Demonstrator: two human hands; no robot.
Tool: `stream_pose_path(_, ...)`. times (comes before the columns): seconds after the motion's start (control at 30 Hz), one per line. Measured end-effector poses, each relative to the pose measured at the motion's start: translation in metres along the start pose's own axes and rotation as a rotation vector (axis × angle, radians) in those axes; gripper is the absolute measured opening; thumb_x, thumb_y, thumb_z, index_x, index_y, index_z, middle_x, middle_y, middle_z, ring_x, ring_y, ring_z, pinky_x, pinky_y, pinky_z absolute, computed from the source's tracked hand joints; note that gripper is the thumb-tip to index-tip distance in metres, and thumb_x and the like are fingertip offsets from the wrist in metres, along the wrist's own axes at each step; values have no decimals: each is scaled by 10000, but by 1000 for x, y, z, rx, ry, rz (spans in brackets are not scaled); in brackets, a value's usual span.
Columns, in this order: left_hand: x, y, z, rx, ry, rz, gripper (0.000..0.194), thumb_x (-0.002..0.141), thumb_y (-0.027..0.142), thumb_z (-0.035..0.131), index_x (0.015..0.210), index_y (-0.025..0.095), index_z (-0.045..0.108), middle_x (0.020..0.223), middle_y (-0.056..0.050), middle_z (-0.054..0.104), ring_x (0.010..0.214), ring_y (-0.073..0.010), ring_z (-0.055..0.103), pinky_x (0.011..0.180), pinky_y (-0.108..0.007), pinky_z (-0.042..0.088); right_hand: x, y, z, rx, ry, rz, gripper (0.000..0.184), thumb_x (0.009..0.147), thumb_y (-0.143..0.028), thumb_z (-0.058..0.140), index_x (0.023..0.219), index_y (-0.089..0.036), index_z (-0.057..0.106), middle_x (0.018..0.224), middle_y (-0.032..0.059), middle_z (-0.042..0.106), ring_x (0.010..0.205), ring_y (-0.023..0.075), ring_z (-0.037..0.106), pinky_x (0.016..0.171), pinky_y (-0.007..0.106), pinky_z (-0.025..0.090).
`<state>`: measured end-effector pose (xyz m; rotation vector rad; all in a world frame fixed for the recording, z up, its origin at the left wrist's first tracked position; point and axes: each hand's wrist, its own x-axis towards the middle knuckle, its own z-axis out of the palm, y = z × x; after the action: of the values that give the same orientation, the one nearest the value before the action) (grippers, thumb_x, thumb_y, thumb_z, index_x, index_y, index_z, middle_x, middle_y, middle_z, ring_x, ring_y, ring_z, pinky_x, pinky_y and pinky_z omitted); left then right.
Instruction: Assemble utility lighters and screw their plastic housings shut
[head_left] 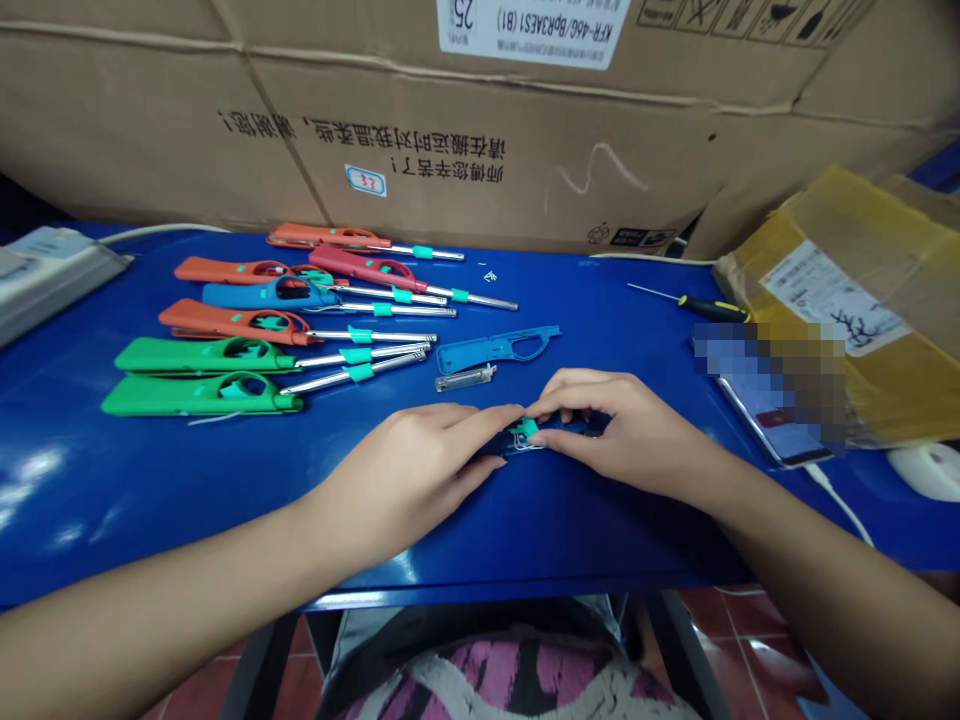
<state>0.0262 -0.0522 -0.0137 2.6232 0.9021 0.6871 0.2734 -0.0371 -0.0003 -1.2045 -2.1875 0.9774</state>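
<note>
Both my hands rest on the blue table over a blue lighter half-shell with a teal part and thin wires in it. My left hand pinches its left end with fingers together. My right hand curls over its right end and hides most of it. Just behind lie a matching blue half-shell and a small clear gas tube.
Several finished long-nosed lighters, green, orange, blue and red, lie in a row at the left. A screwdriver and a phone lie at the right beside a taped yellow parcel. Cardboard boxes wall off the back.
</note>
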Motion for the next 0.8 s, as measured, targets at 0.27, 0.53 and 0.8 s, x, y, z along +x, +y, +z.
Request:
stream_pose_path(0.27, -1, 2, 1, 54, -33, 11, 434, 969, 164, 607, 1398, 191, 548, 1071, -72, 745, 904, -241, 751, 747, -374, 639, -1, -1, 1, -58, -16, -44, 103, 902, -204, 689, 992, -196, 736, 950, 14, 703, 816, 125, 617, 757, 263, 498)
stream_pose_path(0.53, 0, 0, 3, 34, -5, 17, 448, 973, 172, 607, 1416, 186, 541, 1087, -73, 750, 920, -237, 754, 770, -381, 652, 1, 1, 7, -134, 36, -92, 96, 882, -199, 731, 976, -185, 716, 880, 3, 687, 764, 115, 591, 705, 238, 470)
stream_pose_path(0.8, -2, 5, 0, 221, -20, 158, 437, 998, 119, 519, 1432, 68, 518, 1135, -136, 765, 1005, -276, 760, 821, -403, 661, 1, 2, 10, -152, 60, -119, 70, 883, -178, 735, 952, -175, 720, 845, 1, 691, 767, 113, 611, 713, 236, 480)
